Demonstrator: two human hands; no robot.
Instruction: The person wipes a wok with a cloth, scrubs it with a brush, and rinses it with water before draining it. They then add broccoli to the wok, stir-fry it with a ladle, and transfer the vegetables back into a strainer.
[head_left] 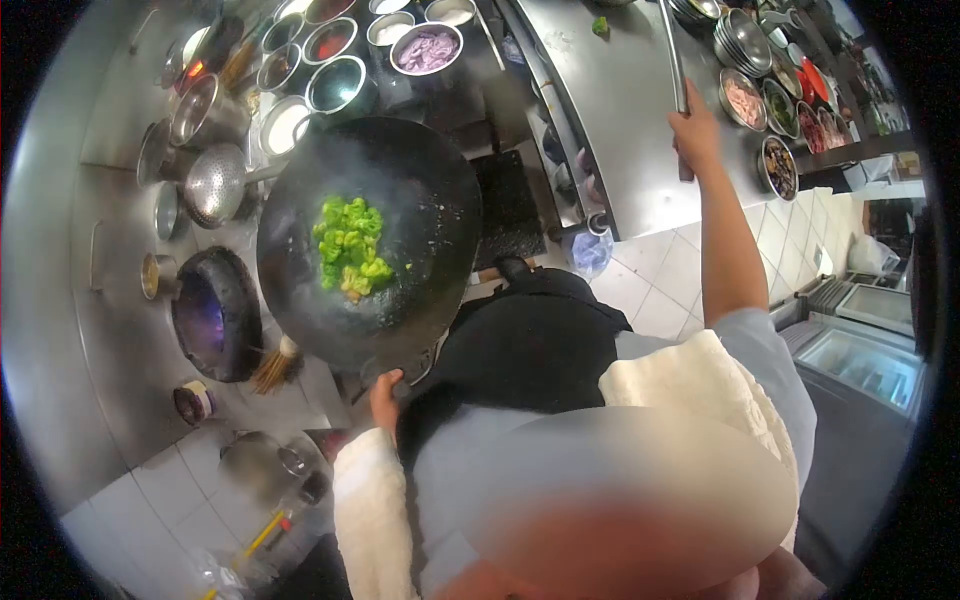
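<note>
My left hand [385, 400] is closed on the near edge of a large black wok [430, 270], with a pale cloth over that forearm. The wok is tilted, with its inside facing me, and bright green broccoli pieces [350, 245] lie in its middle with faint steam. Out to the right, my right hand [695, 130] wraps round the lower end of a long-handled metal utensil [673, 55]. The utensil's head is beyond the top edge, so its kind is hidden. Beneath that hand is a steel counter [630, 140].
A perforated strainer [215, 185] rests left of the wok. A burner [215, 315] glows bluish below it, beside a bamboo brush [275, 365]. Several bowls line the back, one with sliced purple onion [427, 48]. On the right counter stand bowls of meat [743, 98]. One broccoli floret [600, 26] lies there.
</note>
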